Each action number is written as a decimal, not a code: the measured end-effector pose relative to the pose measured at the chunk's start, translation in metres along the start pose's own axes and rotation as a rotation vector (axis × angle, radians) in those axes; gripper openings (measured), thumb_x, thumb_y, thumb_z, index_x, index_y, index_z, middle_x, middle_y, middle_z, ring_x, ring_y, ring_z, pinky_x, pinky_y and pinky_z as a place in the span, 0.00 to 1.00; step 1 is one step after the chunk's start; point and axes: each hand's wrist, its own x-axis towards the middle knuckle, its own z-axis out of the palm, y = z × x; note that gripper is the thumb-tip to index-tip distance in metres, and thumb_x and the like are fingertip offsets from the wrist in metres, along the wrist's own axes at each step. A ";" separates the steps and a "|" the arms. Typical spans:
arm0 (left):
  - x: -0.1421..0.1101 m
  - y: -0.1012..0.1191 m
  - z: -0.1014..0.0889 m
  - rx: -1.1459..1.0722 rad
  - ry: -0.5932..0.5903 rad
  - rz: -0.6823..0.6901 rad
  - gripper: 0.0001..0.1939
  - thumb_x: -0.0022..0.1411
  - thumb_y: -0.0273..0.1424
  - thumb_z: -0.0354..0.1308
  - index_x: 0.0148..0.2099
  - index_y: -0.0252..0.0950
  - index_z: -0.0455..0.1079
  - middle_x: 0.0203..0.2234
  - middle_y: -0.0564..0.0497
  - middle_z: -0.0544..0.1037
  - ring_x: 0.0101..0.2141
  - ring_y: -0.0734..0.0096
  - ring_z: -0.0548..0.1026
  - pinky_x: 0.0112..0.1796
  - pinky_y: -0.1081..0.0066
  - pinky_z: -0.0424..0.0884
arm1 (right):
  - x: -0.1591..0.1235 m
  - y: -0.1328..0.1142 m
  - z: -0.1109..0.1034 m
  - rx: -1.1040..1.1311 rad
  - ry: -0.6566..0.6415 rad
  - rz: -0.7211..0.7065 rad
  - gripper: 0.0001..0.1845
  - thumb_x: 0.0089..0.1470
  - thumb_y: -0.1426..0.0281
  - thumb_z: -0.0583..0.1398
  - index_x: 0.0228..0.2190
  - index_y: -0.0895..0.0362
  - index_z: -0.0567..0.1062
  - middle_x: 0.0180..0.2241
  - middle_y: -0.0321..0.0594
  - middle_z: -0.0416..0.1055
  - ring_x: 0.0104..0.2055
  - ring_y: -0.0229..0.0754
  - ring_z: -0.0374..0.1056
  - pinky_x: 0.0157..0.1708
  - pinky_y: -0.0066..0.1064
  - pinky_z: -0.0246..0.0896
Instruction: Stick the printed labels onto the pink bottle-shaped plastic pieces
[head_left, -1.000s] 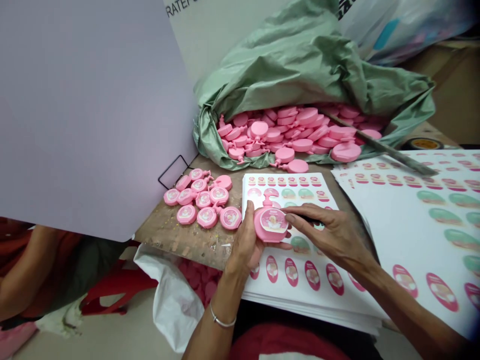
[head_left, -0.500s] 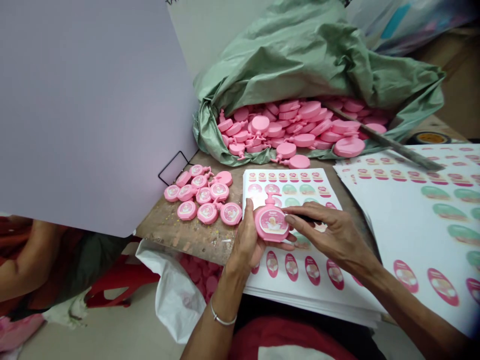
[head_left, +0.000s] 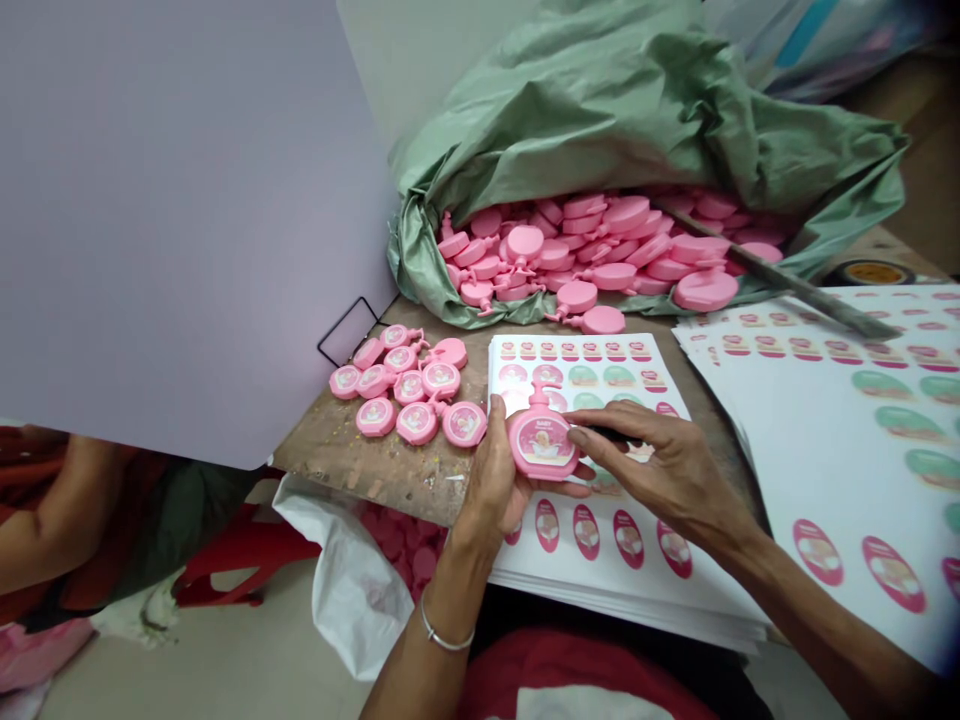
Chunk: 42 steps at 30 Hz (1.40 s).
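My left hand grips a flat pink bottle-shaped plastic piece from below, with a baby-picture label on its face. My right hand rests its fingertips against that piece and pinches a thin dark tool, whose tip is hidden. Beneath both hands lies a sticker sheet with oval pink labels. To the left, several labelled pink pieces lie on the wooden table. Unlabelled pink pieces fill an open green sack.
A lilac board stands at the left, with a co-worker's arm below it. More sticker sheets lie at the right, under a long metal rod. A white plastic bag hangs over the table's front edge.
The whole view has drifted slightly, with the sack and sheets shifting right. Both hands stay on the pink piece, and the labelled pieces remain in place on the table.
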 end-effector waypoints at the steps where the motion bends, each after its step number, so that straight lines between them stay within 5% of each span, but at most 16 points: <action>1: 0.000 0.000 0.000 0.001 0.000 -0.001 0.34 0.68 0.50 0.36 0.53 0.28 0.70 0.32 0.38 0.80 0.31 0.57 0.80 0.32 0.59 0.78 | 0.000 0.000 0.000 -0.001 0.001 0.002 0.10 0.55 0.63 0.61 0.36 0.53 0.80 0.31 0.40 0.78 0.32 0.41 0.72 0.33 0.34 0.67; 31: -0.001 0.003 0.002 0.004 -0.026 0.024 0.35 0.68 0.51 0.35 0.54 0.28 0.69 0.32 0.40 0.80 0.34 0.56 0.80 0.33 0.61 0.78 | 0.001 -0.001 0.000 0.029 0.027 -0.008 0.09 0.54 0.64 0.62 0.35 0.53 0.80 0.31 0.39 0.78 0.32 0.41 0.71 0.34 0.35 0.66; 36: -0.006 0.004 0.003 0.054 -0.064 0.067 0.33 0.63 0.54 0.47 0.51 0.30 0.70 0.34 0.41 0.80 0.35 0.56 0.80 0.34 0.60 0.78 | 0.001 -0.003 0.001 0.006 0.025 -0.021 0.09 0.55 0.64 0.62 0.35 0.55 0.80 0.30 0.39 0.77 0.31 0.40 0.71 0.34 0.35 0.65; 39: -0.010 0.003 0.000 0.138 -0.092 0.144 0.23 0.56 0.42 0.63 0.49 0.32 0.69 0.35 0.46 0.78 0.35 0.60 0.79 0.34 0.62 0.79 | 0.001 0.000 0.001 -0.064 0.036 -0.085 0.10 0.56 0.64 0.60 0.36 0.55 0.79 0.30 0.41 0.78 0.32 0.42 0.72 0.36 0.37 0.65; 42: -0.010 0.002 -0.005 0.187 -0.082 0.192 0.19 0.51 0.30 0.67 0.45 0.33 0.69 0.34 0.50 0.76 0.37 0.63 0.78 0.33 0.66 0.79 | 0.002 0.007 -0.002 -0.307 0.086 -0.125 0.17 0.56 0.60 0.60 0.43 0.58 0.78 0.34 0.46 0.78 0.36 0.50 0.73 0.39 0.45 0.65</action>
